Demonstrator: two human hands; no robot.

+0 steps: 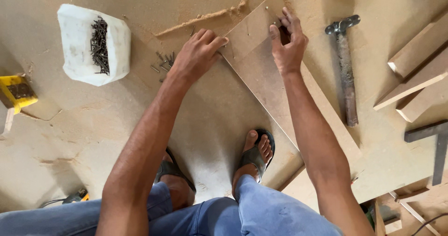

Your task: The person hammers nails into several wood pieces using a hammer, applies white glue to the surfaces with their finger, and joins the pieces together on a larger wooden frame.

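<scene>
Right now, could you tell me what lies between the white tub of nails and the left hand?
In the head view, loose nails lie on the sawdusty board between the tub and the left hand.

The person wears blue denim jeans (261, 215), the cloth creased over both knees near the sandals. Both arms are bare to the top of the forearm, with no sleeve, watch or ring showing on the left hand (196, 54) or the right hand (288, 42). The feet are in dark open sandals (254, 157) with a broad strap across the toes, just above the jeans' hems.
</scene>
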